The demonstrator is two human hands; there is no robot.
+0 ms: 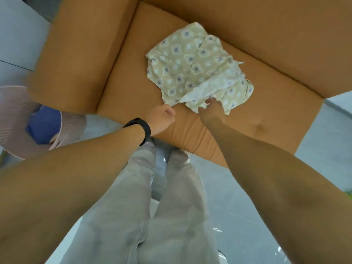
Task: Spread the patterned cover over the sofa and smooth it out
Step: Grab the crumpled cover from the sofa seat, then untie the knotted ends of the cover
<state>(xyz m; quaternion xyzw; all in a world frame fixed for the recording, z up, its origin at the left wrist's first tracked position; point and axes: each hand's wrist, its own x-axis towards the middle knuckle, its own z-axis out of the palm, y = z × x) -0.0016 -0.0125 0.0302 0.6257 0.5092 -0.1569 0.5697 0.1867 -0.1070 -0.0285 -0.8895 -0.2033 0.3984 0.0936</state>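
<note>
The head view looks down on an orange sofa (133,88). The cover (192,63) lies in a crumpled, folded heap on the seat, about in the middle of it, nearer to the back cushion than to the front edge. It is pale yellow with grey diamonds, and part of its white underside is turned up at the near edge.

The right hand (211,111) reaches to the near edge of the cover, and its fingers pinch the cloth there. The left hand (162,119), with a black band (142,128) on the wrist, is over the seat just beside the near left corner of the cover; its fingers are curled into a loose fist, and I cannot tell if it holds the cloth.

Below are the person's grey trousers (133,206) and a glossy floor (238,206). A pink basket (15,119) stands on the floor by the left armrest of the sofa.
</note>
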